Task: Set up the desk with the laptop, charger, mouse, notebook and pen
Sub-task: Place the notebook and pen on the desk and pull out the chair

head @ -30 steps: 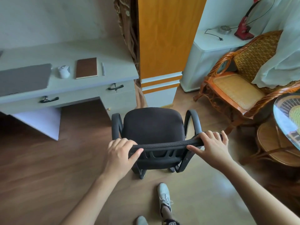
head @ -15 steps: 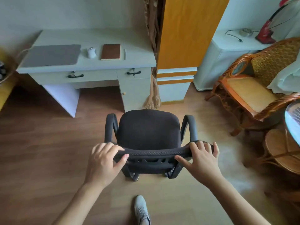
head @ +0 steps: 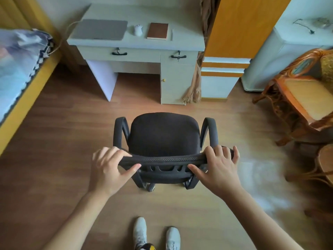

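A pale desk (head: 187, 43) stands ahead. On it, left to right, lie a closed grey laptop (head: 100, 29), a white mouse (head: 138, 30), a brown notebook (head: 158, 31) and a pale pen (head: 172, 34). A charger cable (head: 62, 37) hangs off the desk's left end. A black office chair (head: 164, 134) stands on the floor between me and the desk. My left hand (head: 109, 168) grips the left end of its backrest top, and my right hand (head: 219, 167) grips the right end.
A bed with a yellow frame (head: 23, 83) runs along the left. An orange cabinet (head: 237, 29) stands right of the desk, then a white unit (head: 281, 56). Rattan chairs (head: 304, 98) fill the right side. My feet in pale shoes (head: 156, 235) are on the wooden floor.
The view has swung left, so the desk now sits straight ahead of the chair and the bed has come into sight. Both hands keep their grip on the backrest.
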